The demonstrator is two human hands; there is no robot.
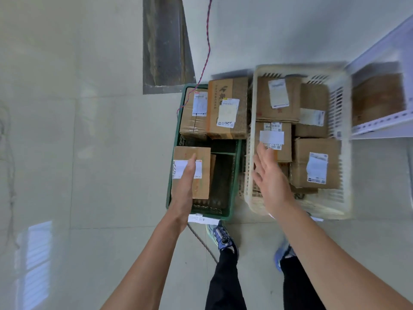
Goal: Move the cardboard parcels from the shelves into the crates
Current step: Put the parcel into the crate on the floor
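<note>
Two crates stand on the floor in front of me. The green crate point(235, 175) holds three cardboard parcels, one near its front left corner point(202, 173) and two at the back. My left hand point(184, 189) hovers over the front parcel, fingers straight, holding nothing. The white crate point(249, 166) to the right is packed with several labelled parcels. My right hand point(271, 180) is spread open above its near left side, below a small parcel with a white label point(285, 151). Another parcel point(377, 97) lies on the white shelf at the right.
The white metal shelf point(380, 128) runs along the right edge, close to the white crate. A red and blue cable point(206, 52) hangs down to the green crate's back corner. My feet in blue shoes stand just behind the crates. Pale tiled floor spreads to the left.
</note>
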